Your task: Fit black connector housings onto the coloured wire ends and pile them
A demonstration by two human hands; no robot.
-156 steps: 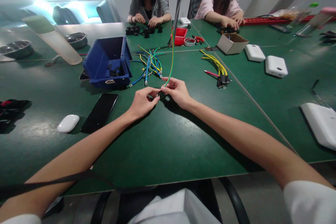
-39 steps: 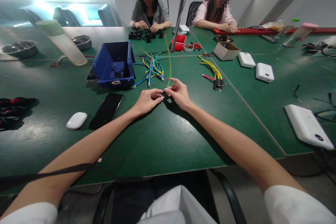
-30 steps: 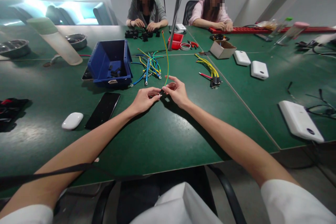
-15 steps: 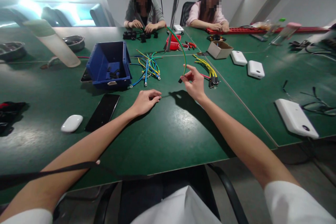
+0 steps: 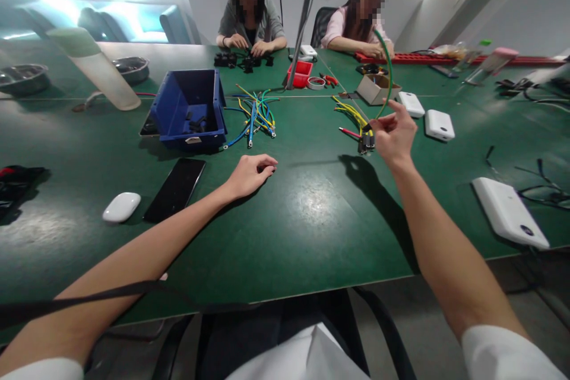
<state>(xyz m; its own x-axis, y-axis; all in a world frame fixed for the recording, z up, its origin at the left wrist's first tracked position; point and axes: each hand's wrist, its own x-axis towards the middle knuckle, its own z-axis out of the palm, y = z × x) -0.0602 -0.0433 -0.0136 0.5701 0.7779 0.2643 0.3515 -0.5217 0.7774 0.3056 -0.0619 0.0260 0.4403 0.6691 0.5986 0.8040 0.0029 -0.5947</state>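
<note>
My right hand is closed in a pinch on a green cable near its black-sleeved lower end. The rest of the cable arcs upward, clear of the table. Just left of that hand lies a bundle of yellow cables with black sleeves at the near end and one red cable among them. My left hand rests on the table with curled fingers; what they hold, if anything, is hidden. Beyond it is a loose pile of blue, yellow and green cables with ring terminals.
A blue bin with small black pieces stands left of the pile. Nearer are a phone and a white case. A cardboard box and white devices lie right. Two people sit across the table, beyond a metal pole.
My right hand has carried the green cable to the right, over to the yellow bundle. My left hand stays in nearly the same place, its fingers a little more curled.
</note>
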